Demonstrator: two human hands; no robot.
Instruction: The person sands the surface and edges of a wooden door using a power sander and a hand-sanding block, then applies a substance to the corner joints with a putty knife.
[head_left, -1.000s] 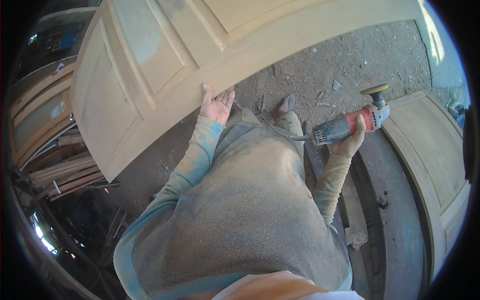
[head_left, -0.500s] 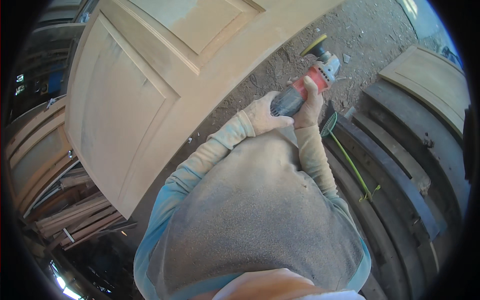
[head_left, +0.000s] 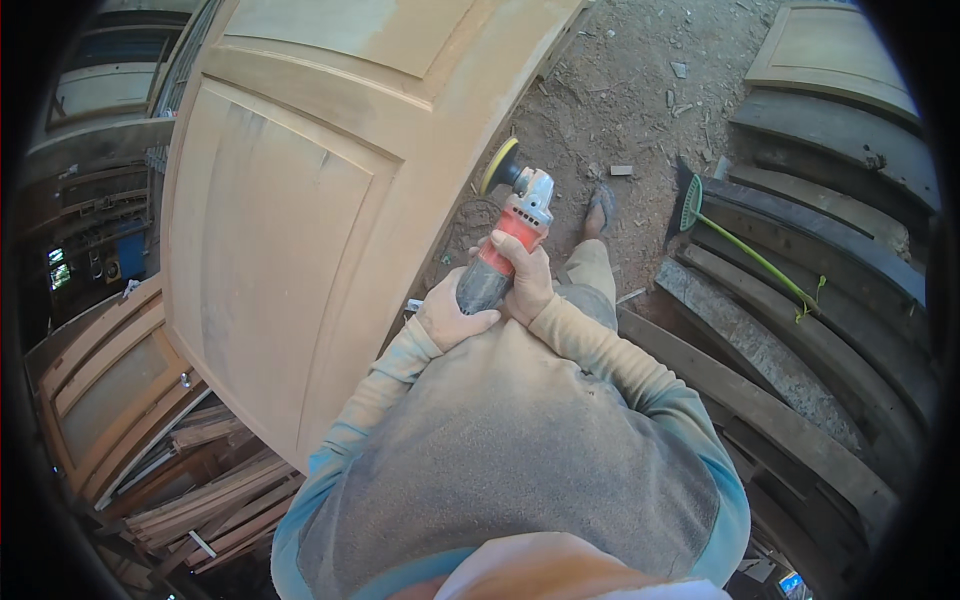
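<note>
littered brown dirt floor (head_left: 640,90) underfoot. left hand (head_left: 445,310) and right hand (head_left: 530,283) wrap the red-and-black power sander (head_left: 519,221) near the pale panelled wooden door (head_left: 280,220); a firm double hold should steady its yellow-edged disc (head_left: 497,166)

- Head view: left one of two fisheye cameras worn side by side on the person's head; upright, unmirrored.
- Faces steeply down over the wearer's torso (head_left: 520,440), which fills the lower middle at close range.
- Left hand (head_left: 452,315) and right hand (head_left: 525,275) near centre, beyond the torso.
- Very wide reach: panelled door (head_left: 285,220) at left, littered ground (head_left: 645,80) at top, planks (head_left: 760,340) at right.
- Straight edges bow toward the rim; black at both sides.
</note>
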